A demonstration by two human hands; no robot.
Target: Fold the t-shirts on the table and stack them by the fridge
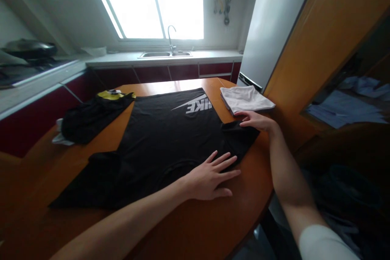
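Note:
A black T-shirt (158, 130) with a grey Nike print lies spread on the wooden table, its neckline toward me and its two sleeves out to the sides. My left hand (210, 175) rests flat with fingers spread, partly over the shirt's shoulder near the neckline and partly over bare wood. At the right sleeve (239, 136), my right hand (257, 121) is curved, its thumb on the cloth and its index finger reaching past the sleeve's edge beside a folded white cloth (246, 96). A gap shows between that thumb and finger.
A black and yellow garment (94, 115) lies at the table's left, with something white under it. Beyond the wooden table (219, 221) are a counter with a sink (157, 54) and a window. A fridge (268, 20) stands behind right; a pan (30, 46) sits far left.

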